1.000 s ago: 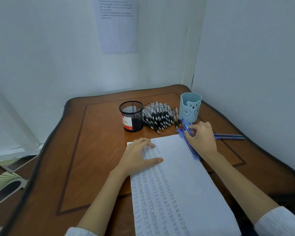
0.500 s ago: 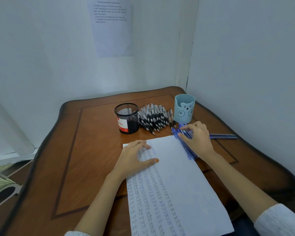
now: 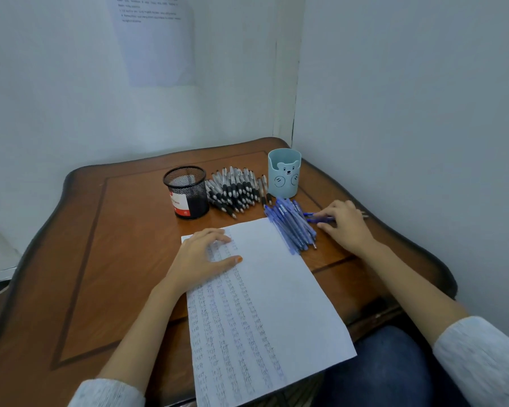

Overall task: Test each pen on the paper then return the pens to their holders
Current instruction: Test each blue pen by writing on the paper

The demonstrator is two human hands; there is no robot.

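A white paper (image 3: 279,306) covered with rows of small scribbles lies on the wooden table (image 3: 115,245). My left hand (image 3: 200,259) rests flat on its upper left corner. A pile of several blue pens (image 3: 291,224) lies at the paper's upper right corner. To the right of the pile, my right hand (image 3: 346,224) lies over two separate blue pens (image 3: 313,218), fingertips touching them. Several black-and-silver pens (image 3: 235,189) are heaped between a black mesh holder (image 3: 185,192) and a light blue bear holder (image 3: 284,174). No pens show above either holder's rim.
The table stands in a corner, with white walls close behind and on the right. A printed sheet (image 3: 156,39) hangs on the back wall. The table's curved right edge (image 3: 417,248) runs just beyond my right hand.
My right hand left the blue pen pile and moved right onto the two separate blue pens. My left hand stayed flat on the paper. The camera shifted slightly.
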